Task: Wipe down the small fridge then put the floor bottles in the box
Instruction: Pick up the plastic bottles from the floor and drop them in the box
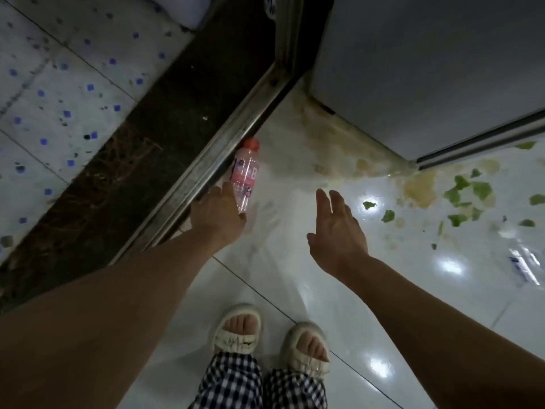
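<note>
Left hand: the left hand (216,212) reaches down to the floor, fingers spread apart. It closes on nothing; its fingertips are at the lower end of the bottle, and I cannot tell if they touch it.
Right hand: the right hand (339,231) is open with fingers apart, above bare floor to the right of the bottle, and holds nothing.
Bottle: a clear plastic bottle (245,178) with a pink label and a red cap lies on its side on the floor, just beside the metal door track, with the cap pointing away from the person.
Door track: a metal track (224,160) runs diagonally across the floor and separates the white tiles from a dark strip.
Fridge: the small fridge (427,69) stands at the upper right, its grey side facing the camera.
Floor: glossy white tiles (295,261) with yellow-brown stains along the bottom edge of the fridge.
Green scraps: small green pieces (469,190) lie scattered on the tiles to the right, near the corner of the fridge.
Second bottle: something clear with a blue label (522,267) lies near the right edge of the view; it is blurred.
Feet: two feet in cream slippers (274,338) and checked trousers stand at the bottom centre.
</note>
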`<state>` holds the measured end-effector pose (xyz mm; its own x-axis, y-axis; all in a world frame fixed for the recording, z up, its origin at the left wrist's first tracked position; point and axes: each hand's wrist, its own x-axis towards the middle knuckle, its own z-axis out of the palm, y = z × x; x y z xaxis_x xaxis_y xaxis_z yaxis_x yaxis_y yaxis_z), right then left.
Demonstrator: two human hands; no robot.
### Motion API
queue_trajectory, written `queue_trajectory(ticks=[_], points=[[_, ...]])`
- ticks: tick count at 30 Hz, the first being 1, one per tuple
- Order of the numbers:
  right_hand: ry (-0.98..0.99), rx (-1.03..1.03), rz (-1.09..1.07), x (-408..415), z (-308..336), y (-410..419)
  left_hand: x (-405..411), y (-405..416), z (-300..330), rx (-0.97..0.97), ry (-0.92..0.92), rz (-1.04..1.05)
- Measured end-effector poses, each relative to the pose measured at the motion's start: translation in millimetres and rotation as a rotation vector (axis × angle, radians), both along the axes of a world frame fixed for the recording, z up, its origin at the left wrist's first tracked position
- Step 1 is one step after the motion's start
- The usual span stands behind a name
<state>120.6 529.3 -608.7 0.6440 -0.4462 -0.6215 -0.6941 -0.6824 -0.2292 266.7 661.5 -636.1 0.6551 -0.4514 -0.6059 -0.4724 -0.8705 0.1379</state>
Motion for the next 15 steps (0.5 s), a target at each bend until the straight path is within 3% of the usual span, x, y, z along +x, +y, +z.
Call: queue_trajectory(ticks=[8,15], points=[[-0.04,0.018,-0.013,2.3,-118.4,12.2,11.2,-2.6,-126.3,-0.028,-0.067,0.171],[-0.051,0.031,-0.052,-7.2,-137.9,13.7,12.4,-11.6,-149.8,-0.055,0.017,0.292]])
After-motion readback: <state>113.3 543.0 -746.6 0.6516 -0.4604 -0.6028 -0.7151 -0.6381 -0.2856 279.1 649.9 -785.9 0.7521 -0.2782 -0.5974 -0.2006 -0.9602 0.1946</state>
